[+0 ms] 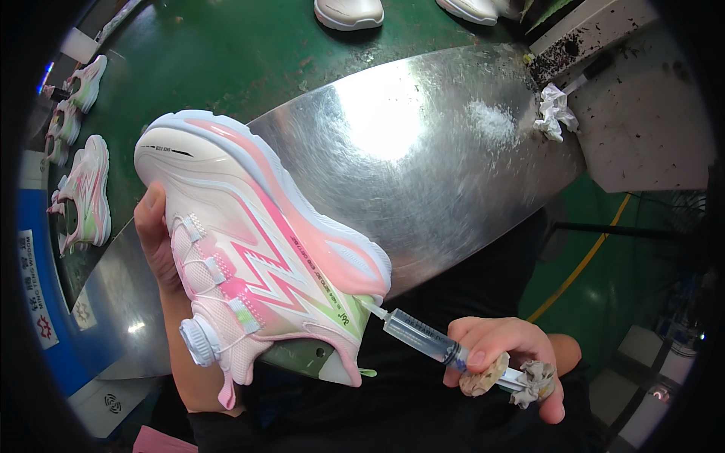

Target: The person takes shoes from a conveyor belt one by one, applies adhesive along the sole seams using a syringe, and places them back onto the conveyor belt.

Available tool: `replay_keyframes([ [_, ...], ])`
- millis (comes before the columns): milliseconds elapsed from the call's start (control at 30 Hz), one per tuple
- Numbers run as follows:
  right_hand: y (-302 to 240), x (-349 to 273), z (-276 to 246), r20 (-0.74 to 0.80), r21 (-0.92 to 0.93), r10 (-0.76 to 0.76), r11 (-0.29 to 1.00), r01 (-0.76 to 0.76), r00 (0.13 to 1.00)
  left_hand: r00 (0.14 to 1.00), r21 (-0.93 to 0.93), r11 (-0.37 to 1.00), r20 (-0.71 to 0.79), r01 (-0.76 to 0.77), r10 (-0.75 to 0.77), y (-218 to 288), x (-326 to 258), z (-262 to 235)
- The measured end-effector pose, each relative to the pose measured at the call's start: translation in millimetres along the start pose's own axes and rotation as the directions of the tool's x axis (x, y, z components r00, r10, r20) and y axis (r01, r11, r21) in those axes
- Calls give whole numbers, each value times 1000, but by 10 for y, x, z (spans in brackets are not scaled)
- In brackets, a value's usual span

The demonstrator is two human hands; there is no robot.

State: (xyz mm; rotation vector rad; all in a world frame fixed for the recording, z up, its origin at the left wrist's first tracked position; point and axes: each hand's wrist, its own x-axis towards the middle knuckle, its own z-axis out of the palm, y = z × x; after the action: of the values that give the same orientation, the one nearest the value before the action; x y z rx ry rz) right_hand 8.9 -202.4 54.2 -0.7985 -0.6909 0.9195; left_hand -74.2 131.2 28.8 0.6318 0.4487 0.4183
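My left hand (155,238) grips a white and pink sneaker (257,249) from behind, holding it tilted with the sole turned up and to the right and its round lacing dial facing me. My right hand (502,359) holds a clear syringe (419,336) together with a crumpled bit of tissue. The syringe's tip touches the heel end of the sneaker, where the sole meets the upper. Both are held above the edge of a shiny metal table (438,151).
Several similar sneakers (83,189) lie on a green belt at the left, and two more shoes (349,13) sit at the top. A crumpled tissue (553,112) and a dirty white block with a brush (585,38) are at the upper right.
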Motion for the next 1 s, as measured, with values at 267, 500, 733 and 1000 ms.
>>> replay_keyframes([
  [267, 74, -65, -135, -41, -22, -44, 999, 43, 998, 993, -42, 997, 101, 66, -61, -144, 204, -29],
  [500, 106, -80, -152, 20, 4, -32, 999, 32, 999, 989, 22, 992, 78, 125, -126, -24, 70, 96],
  [733, 190, -145, -182, -22, 95, -17, 995, 19, 1000, 993, 26, 993, -41, 114, -113, -21, -32, 68],
  [1000, 324, -131, -312, 31, 109, 12, 994, -15, 999, 977, 46, 978, -73, 205, -202, 150, -369, -138],
])
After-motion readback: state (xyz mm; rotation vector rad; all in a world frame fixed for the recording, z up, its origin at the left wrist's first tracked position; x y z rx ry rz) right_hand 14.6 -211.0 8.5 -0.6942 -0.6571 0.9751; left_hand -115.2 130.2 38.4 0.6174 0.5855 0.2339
